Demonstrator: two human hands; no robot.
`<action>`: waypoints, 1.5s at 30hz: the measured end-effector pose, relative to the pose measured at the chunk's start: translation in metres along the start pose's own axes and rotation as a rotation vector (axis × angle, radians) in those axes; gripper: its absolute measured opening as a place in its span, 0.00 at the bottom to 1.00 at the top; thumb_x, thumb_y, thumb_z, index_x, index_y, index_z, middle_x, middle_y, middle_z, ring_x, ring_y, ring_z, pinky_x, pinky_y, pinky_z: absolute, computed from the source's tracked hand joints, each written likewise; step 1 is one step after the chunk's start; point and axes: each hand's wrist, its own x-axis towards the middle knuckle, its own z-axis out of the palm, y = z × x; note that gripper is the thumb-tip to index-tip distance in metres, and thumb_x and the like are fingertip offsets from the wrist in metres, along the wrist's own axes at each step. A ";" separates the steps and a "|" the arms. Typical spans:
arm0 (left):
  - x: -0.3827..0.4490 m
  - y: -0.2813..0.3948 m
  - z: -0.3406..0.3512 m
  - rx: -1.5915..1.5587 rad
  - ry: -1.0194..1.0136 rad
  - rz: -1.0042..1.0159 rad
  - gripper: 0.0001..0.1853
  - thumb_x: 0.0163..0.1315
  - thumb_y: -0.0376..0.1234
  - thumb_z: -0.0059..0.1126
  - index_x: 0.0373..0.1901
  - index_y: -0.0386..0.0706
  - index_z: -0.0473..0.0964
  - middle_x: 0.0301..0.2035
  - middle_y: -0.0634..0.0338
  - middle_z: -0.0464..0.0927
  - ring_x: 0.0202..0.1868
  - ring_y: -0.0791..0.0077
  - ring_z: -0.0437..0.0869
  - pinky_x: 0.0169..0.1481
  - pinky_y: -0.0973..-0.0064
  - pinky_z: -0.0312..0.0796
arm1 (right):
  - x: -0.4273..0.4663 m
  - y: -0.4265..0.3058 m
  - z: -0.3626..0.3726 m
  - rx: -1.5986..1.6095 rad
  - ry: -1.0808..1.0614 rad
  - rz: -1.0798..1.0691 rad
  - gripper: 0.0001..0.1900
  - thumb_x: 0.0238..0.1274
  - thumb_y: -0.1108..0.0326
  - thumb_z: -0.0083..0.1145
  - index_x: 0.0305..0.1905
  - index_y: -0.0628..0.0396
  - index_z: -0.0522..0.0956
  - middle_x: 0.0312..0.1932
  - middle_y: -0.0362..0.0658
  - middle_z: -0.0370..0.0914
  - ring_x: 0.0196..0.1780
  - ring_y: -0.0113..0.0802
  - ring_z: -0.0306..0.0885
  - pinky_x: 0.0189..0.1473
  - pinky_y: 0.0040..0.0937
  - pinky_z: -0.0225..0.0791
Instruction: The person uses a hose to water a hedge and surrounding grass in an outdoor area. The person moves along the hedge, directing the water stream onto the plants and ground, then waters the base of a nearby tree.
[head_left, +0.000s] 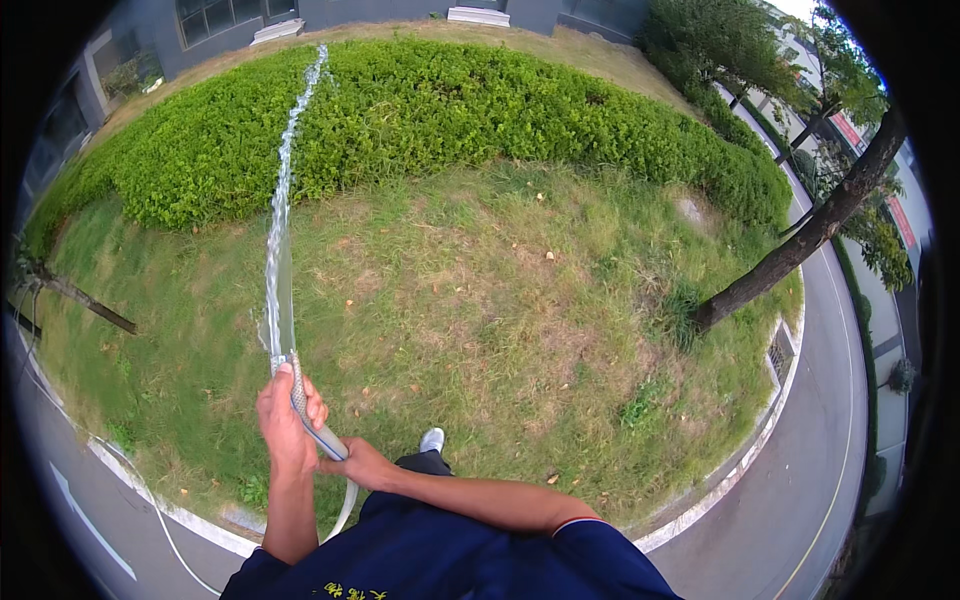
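Observation:
My left hand is wrapped around a braided garden hose with a blue stripe, close to its mouth, thumb lying along the top. Just behind it, my right hand grips the same hose where it bends downward. From the mouth, a stream of water shoots forward across the grass and reaches over a clipped green hedge. Below my right hand the pale hose drops beside my body; part of it is hidden by my dark blue shirt.
Patchy lawn with scattered dry leaves surrounds my shoe. A leaning tree trunk stands at right, a thinner trunk at left. A pale kerb borders the road. More hose trails over the pavement. Behind the hedge rises a grey building.

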 end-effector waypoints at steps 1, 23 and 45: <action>0.015 -0.004 0.017 0.019 -0.012 -0.007 0.17 0.72 0.42 0.47 0.27 0.40 0.67 0.19 0.62 0.67 0.15 0.80 0.67 0.18 0.79 0.60 | 0.004 -0.010 -0.016 0.021 0.031 -0.001 0.21 0.57 0.51 0.66 0.39 0.62 0.80 0.23 0.39 0.73 0.26 0.26 0.70 0.30 0.31 0.65; 0.187 -0.145 0.461 0.108 0.011 0.056 0.18 0.72 0.42 0.47 0.26 0.39 0.67 0.18 0.62 0.66 0.15 0.79 0.66 0.18 0.79 0.60 | -0.008 -0.142 -0.482 0.056 0.166 -0.064 0.21 0.57 0.50 0.64 0.38 0.61 0.81 0.23 0.43 0.76 0.25 0.30 0.74 0.32 0.34 0.67; 0.475 -0.281 0.725 0.182 -0.234 -0.245 0.18 0.72 0.43 0.47 0.28 0.40 0.71 0.16 0.64 0.69 0.15 0.83 0.68 0.17 0.83 0.60 | 0.120 -0.193 -0.827 0.131 0.371 0.100 0.22 0.58 0.51 0.61 0.20 0.59 0.75 0.16 0.41 0.72 0.20 0.29 0.68 0.25 0.35 0.61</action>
